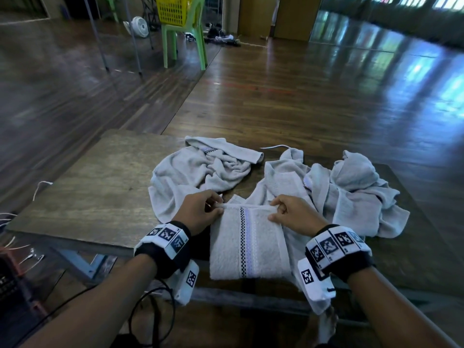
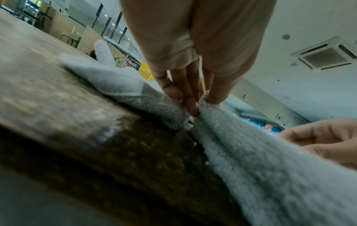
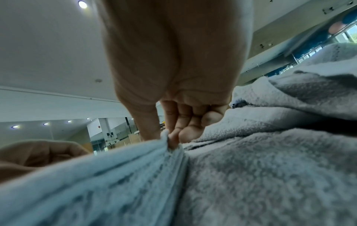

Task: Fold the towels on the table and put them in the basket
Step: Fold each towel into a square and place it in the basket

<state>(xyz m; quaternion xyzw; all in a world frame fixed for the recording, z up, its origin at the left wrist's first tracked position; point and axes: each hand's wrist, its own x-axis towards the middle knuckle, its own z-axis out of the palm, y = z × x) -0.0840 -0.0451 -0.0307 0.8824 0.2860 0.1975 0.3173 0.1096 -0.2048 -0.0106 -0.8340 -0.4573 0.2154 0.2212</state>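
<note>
I see my left hand (image 1: pixel 200 212) pinching the folded towel's (image 1: pixel 247 243) far left corner at the desk's (image 1: pixel 95 197) near edge. Right hand (image 1: pixel 293 217) pinches its far right corner. Crumpled towels (image 1: pixel 351 194) behind; yellow basket (image 1: pixel 175 8) on a distant green chair (image 1: pixel 184 33).

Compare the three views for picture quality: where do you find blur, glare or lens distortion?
Head view: the floor shows window glare and the frame edges smear, while the folded towel and both hands stay sharp. Left wrist view: the table edge looms soft and stretched; fingertips clearer. Right wrist view: near towel pile blurs; ceiling light flares.
</note>
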